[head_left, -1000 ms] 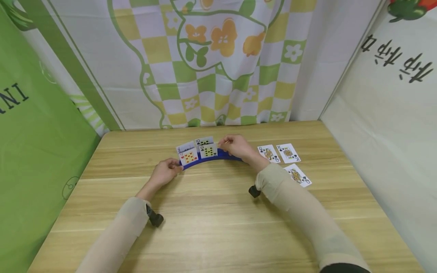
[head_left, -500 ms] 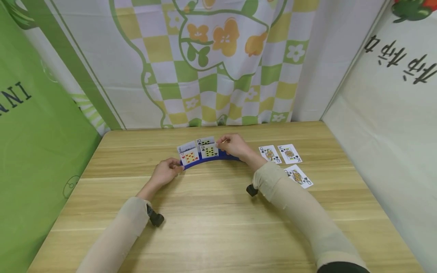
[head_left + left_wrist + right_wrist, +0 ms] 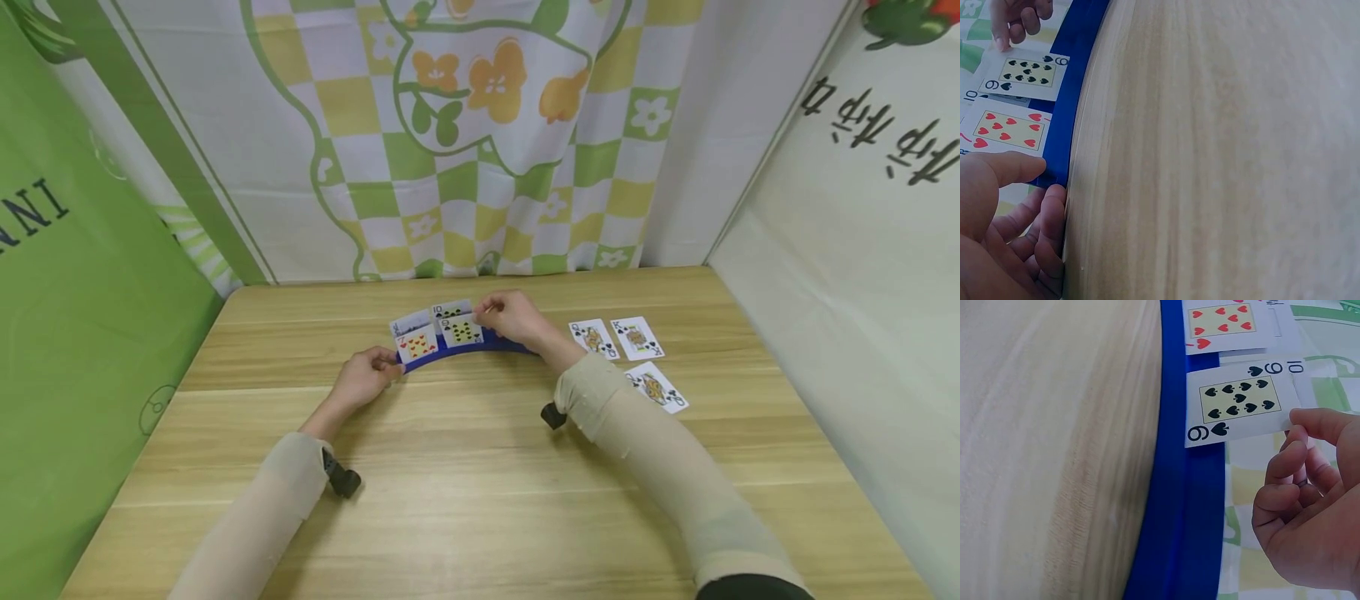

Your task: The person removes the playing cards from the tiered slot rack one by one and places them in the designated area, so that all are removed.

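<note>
On a wooden table [image 3: 450,500] by checked cloth [image 3: 453,183], the left hand [image 3: 363,377] pinches a blue rack [image 3: 1194,531], the right hand [image 3: 516,320] a card [image 3: 1241,400].

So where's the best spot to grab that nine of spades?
Probably its upper right corner, coming from the right: the nine stands with its lower edge at the blue holder, the seven of hearts flanks its left and a ten stands behind, while that corner rises above the holder. The right hand pinches it there.
</note>
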Motion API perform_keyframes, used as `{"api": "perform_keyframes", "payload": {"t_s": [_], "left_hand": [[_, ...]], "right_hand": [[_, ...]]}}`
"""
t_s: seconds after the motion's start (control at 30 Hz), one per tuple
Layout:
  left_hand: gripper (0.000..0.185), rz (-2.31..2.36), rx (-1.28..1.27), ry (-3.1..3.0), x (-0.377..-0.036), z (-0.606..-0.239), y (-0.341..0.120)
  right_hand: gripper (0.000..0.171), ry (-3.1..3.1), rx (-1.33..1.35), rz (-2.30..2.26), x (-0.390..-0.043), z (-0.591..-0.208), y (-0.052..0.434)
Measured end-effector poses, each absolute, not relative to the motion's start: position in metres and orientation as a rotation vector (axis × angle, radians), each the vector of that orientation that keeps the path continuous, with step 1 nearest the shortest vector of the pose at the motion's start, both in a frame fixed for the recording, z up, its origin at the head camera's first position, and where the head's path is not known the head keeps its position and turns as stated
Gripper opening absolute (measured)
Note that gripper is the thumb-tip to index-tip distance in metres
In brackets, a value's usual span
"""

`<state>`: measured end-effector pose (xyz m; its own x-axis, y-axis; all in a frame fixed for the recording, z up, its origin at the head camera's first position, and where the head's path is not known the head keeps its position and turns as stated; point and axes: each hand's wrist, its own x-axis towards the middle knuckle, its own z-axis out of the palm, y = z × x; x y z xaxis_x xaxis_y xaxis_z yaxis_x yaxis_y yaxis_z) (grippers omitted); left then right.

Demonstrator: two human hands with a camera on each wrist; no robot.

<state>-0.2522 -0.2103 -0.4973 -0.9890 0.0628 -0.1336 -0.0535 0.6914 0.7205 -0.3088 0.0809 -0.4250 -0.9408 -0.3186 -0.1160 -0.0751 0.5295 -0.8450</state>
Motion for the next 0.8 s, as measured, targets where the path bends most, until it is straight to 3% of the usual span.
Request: {"api": "perform_keyframes", "payload": {"t_s": [0.8], "left_hand": [[0.036,1.206,0.017,2.731,-0.250,-0.496,-0.210]], "right_hand": [[0.017,2.517,-0.348,-1.349,-0.304,-0.405,0.108]]}}
